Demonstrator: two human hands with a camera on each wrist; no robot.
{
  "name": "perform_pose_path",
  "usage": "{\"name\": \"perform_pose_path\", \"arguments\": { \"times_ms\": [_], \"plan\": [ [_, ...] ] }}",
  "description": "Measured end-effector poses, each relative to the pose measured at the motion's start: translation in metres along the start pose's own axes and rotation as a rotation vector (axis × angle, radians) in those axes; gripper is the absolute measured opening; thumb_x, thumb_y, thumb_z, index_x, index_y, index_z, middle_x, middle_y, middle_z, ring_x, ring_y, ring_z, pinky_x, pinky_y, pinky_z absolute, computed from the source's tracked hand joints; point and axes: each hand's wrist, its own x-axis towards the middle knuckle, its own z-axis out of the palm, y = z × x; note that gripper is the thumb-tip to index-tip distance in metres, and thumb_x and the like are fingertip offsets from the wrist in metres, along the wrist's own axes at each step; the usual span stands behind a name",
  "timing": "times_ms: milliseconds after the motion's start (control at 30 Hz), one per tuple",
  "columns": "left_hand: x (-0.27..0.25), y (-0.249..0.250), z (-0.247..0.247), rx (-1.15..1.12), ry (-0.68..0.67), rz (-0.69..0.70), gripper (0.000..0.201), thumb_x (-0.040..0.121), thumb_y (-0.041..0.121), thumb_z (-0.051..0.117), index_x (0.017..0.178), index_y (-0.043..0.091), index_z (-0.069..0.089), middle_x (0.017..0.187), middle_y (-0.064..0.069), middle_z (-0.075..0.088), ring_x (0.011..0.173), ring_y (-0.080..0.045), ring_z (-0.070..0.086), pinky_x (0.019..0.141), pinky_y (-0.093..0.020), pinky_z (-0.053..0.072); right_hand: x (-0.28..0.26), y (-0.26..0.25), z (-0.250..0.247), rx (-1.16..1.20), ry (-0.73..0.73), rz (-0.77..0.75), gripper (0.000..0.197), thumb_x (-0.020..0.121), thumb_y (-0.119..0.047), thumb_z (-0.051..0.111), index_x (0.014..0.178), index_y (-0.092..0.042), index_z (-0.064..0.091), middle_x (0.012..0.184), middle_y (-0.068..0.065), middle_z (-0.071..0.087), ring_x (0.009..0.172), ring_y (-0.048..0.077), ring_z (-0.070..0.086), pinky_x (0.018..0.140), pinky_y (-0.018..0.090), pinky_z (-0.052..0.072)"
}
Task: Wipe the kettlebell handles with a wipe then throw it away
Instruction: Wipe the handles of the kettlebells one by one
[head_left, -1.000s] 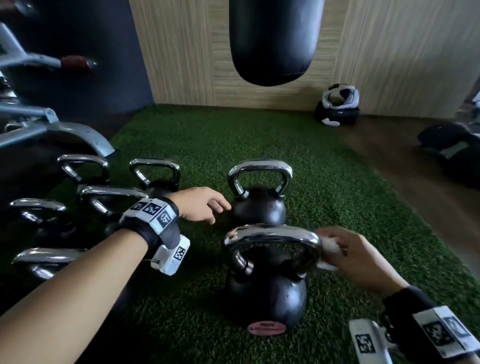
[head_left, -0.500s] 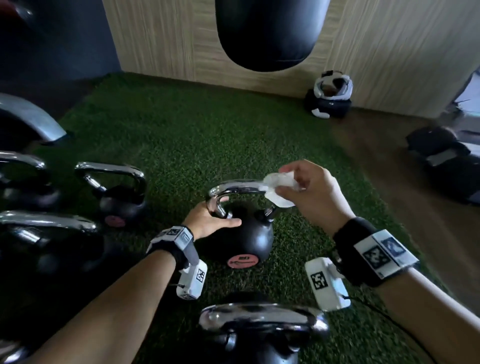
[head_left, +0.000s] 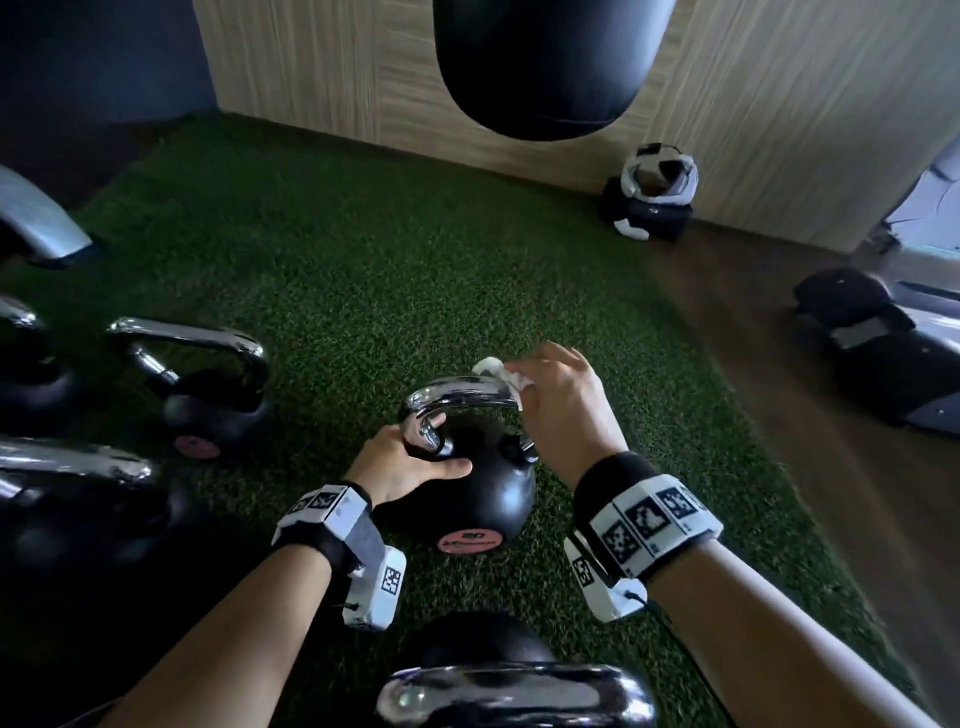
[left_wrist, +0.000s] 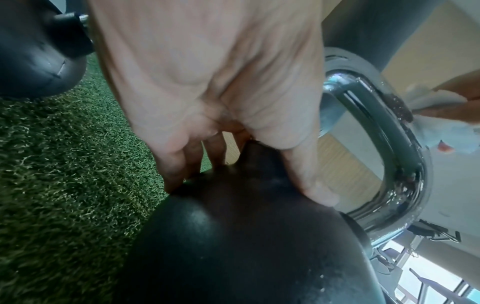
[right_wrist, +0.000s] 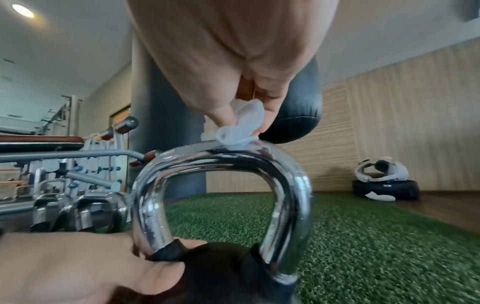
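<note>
Two hands busy: left hand (head_left: 405, 467) fingers clasp kettlebell (head_left: 483, 499) at handle (head_left: 457, 397) base, steadying; right hand (head_left: 561, 410) fingers pinch wipe (head_left: 498, 371) on handle top. Press firm, sweep full arch.

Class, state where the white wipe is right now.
Head view, just right of centre: the right hand pinches the wipe onto the middle kettlebell's chrome handle.

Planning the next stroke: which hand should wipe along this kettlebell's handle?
Right. The right hand pinches the wipe against the handle; the left hand grips the kettlebell, steadying it.
</note>
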Motion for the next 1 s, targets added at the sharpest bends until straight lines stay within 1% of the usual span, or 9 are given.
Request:
{"name": "perform_pose_path", "arguments": {
  "times_ms": [67, 167, 267, 400, 533, 667, 767, 900, 1000],
  "plan": [
    [0.001, -0.001, 0.000, -0.018, -0.012, -0.005, 0.089, 0.054, 0.068, 0.090, 0.135, 0.043, 0.062, 0.121, 0.027, 0.071, 0.116, 0.002, 0.064, 0.104, -0.021, 0.045, -0.004, 0.012, -0.004, 0.003, 0.020, 0.060, 0.028, 0.087, 0.015, 0.062, 0.098, -0.003, 0.079, 0.097, 0.012, 0.072, 0.087, 0.028, 0.066, 0.084, 0.035, 0.057],
    [0.003, -0.002, -0.001, -0.031, -0.025, -0.010, 0.092, 0.054, 0.068, 0.090, 0.137, 0.045, 0.060, 0.120, 0.024, 0.072, 0.115, 0.001, 0.064, 0.104, -0.021, 0.046, -0.012, 0.032, -0.010, -0.021, 0.042, 0.186, 0.022, 0.093, 0.006, 0.065, 0.108, -0.004, 0.078, 0.104, 0.010, 0.074, 0.082, 0.012, 0.059, 0.074, 0.002, 0.040],
    [0.005, -0.005, 0.002, -0.036, -0.018, -0.009, 0.089, 0.057, 0.066, 0.091, 0.138, 0.045, 0.059, 0.118, 0.024, 0.072, 0.116, 0.001, 0.064, 0.103, -0.020, 0.045, -0.018, 0.038, -0.003, -0.028, 0.113, 0.102, 0.025, 0.089, 0.010, 0.067, 0.106, -0.005, 0.078, 0.103, 0.007, 0.075, 0.080, 0.006, 0.058, 0.072, -0.006, 0.036],
    [0.007, -0.010, 0.004, -0.035, -0.011, -0.025, 0.095, 0.049, 0.074, 0.089, 0.136, 0.049, 0.059, 0.116, 0.026, 0.072, 0.115, 0.003, 0.064, 0.109, -0.026, 0.046, -0.025, 0.044, -0.002, 0.058, 0.163, 0.214, 0.021, 0.090, 0.004, 0.068, 0.104, -0.008, 0.079, 0.092, 0.004, 0.077, 0.070, 0.006, 0.061, 0.070, 0.009, 0.050],
    [0.004, -0.010, 0.004, -0.047, 0.003, -0.024, 0.087, 0.050, 0.073, 0.090, 0.130, 0.058, 0.058, 0.114, 0.024, 0.072, 0.116, 0.002, 0.064, 0.110, -0.027, 0.046, -0.041, 0.072, 0.008, 0.176, 0.034, 0.543, 0.012, 0.095, -0.016, 0.070, 0.085, -0.018, 0.076, 0.070, -0.007, 0.070, 0.057, 0.005, 0.058, 0.048, 0.011, 0.037],
    [0.001, -0.009, 0.003, -0.052, 0.007, -0.048, 0.084, 0.043, 0.082, 0.085, 0.121, 0.069, 0.057, 0.121, 0.024, 0.070, 0.120, 0.001, 0.062, 0.113, -0.030, 0.044, -0.046, 0.083, 0.021, 0.305, 0.093, 0.618, 0.015, 0.093, -0.029, 0.073, 0.081, -0.019, 0.076, 0.069, -0.005, 0.073, 0.066, 0.015, 0.071, 0.061, 0.025, 0.055],
    [-0.003, -0.003, 0.003, -0.038, 0.010, -0.052, 0.093, 0.049, 0.078, 0.085, 0.136, 0.057, 0.056, 0.127, 0.023, 0.068, 0.125, -0.001, 0.059, 0.114, -0.028, 0.041, -0.049, 0.091, 0.033, 0.488, 0.050, 0.724, 0.017, 0.091, -0.027, 0.076, 0.078, -0.015, 0.076, 0.067, -0.005, 0.073, 0.060, 0.013, 0.065, 0.058, 0.025, 0.053],
    [-0.017, 0.006, 0.005, -0.010, 0.067, -0.078, 0.082, 0.046, 0.081, 0.079, 0.119, 0.043, 0.069, 0.123, 0.017, 0.070, 0.118, -0.009, 0.064, 0.099, -0.024, 0.046, -0.060, 0.096, 0.050, 0.801, -0.140, 0.844, 0.014, 0.093, -0.018, 0.075, 0.085, -0.008, 0.079, 0.073, -0.001, 0.075, 0.067, 0.010, 0.063, 0.061, 0.023, 0.051],
    [-0.026, 0.016, 0.006, 0.065, 0.098, -0.162, 0.081, 0.051, 0.083, 0.079, 0.117, 0.038, 0.069, 0.118, 0.010, 0.071, 0.110, -0.014, 0.066, 0.088, -0.024, 0.048, -0.064, 0.101, 0.050, 0.845, -0.184, 0.843, 0.007, 0.089, -0.012, 0.078, 0.084, -0.008, 0.080, 0.082, 0.010, 0.078, 0.073, 0.017, 0.066, 0.070, 0.032, 0.055]
  ]
}}
